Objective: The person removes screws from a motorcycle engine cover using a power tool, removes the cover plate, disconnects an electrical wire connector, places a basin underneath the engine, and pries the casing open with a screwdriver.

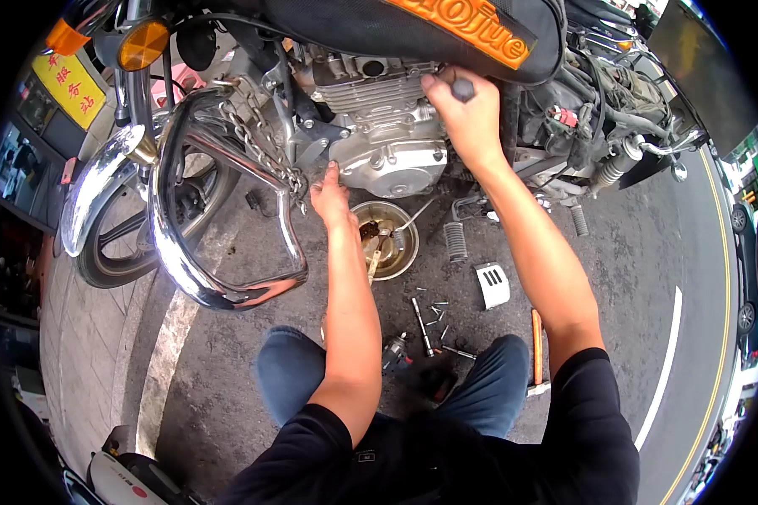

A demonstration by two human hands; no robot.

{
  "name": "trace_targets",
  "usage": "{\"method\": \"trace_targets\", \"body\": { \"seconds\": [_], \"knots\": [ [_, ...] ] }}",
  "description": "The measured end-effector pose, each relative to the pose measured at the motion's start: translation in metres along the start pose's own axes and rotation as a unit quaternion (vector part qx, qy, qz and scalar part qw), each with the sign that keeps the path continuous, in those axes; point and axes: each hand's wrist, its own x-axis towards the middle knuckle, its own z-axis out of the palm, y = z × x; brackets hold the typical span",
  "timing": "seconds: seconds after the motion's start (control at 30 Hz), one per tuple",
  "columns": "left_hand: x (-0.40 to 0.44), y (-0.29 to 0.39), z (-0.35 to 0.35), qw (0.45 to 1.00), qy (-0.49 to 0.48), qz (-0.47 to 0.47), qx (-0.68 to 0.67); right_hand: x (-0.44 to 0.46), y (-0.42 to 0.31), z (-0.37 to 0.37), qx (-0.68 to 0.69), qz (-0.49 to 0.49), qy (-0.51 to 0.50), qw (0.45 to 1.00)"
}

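My right hand [466, 109] is closed round a dark tool handle [463, 89] beside the finned engine cylinder [371, 91]; the tool's tip is hidden. My left hand [331, 195] is at the front lower edge of the silver engine cover [393, 162], with the thumb against it and the other fingers mostly out of sight. Below the engine a round metal bowl [411, 244] holds some liquid, a brush-like tool and a spoon-like handle.
A chrome crash bar [167, 227] with a chain [265, 151] stands left of my left arm. Bolts and a socket wrench [422, 326] lie on the ground between my knees, near a white slotted cover [492, 286] and an orange-handled tool [537, 345]. A footpeg [455, 241] sticks out nearby.
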Motion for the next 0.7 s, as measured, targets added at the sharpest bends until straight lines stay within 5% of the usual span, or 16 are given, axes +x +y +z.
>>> {"method": "trace_targets", "body": {
  "seconds": [0.13, 0.43, 0.5, 0.6, 0.7],
  "knots": [
    [-0.005, 0.000, 0.005, 1.000, 0.001, -0.012, -0.017, -0.011, 0.003, -0.010, 0.090, 0.015, 0.026, 0.996],
    [-0.006, 0.005, 0.009, 1.000, -0.005, 0.016, -0.006, 0.012, 0.014, -0.033, 0.262, 0.043, -0.115, 0.957],
    [-0.003, 0.002, 0.008, 1.000, 0.021, 0.019, 0.000, 0.009, 0.016, -0.030, 0.263, 0.038, -0.115, 0.957],
    [0.010, -0.009, 0.004, 1.000, -0.010, 0.002, -0.019, -0.010, 0.008, -0.020, 0.061, -0.011, -0.009, 0.998],
    [0.002, -0.008, 0.010, 0.998, 0.021, 0.003, -0.053, -0.024, 0.002, -0.011, 0.082, -0.006, 0.032, 0.996]
  ]
}}
